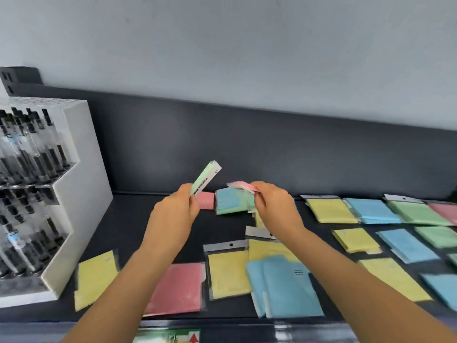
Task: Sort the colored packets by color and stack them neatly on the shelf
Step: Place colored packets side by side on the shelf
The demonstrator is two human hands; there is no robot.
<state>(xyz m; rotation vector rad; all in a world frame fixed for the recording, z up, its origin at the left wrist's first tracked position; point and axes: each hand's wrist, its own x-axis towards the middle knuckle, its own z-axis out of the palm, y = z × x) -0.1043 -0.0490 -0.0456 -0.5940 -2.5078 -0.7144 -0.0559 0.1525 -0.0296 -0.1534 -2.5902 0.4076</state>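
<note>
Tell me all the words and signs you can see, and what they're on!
No words can be read.
Green packet in the left hand: dark label, blurred.
Front blue packet: small print, too small.
Sticker at the front edge of the shelf: red upward arrow; other marks blurred.
Syringe tubes: labels blurred.

Light: bright, even, diffuse; I find only faint shadows on the shelf [128,219].
Blur: motion smear on green packet [206,178], pink packet [242,186] and yellow packet [95,278].
Distortion: wide-angle bowing toward edges.
Glare: slight glints on clear tubes [37,149].
</note>
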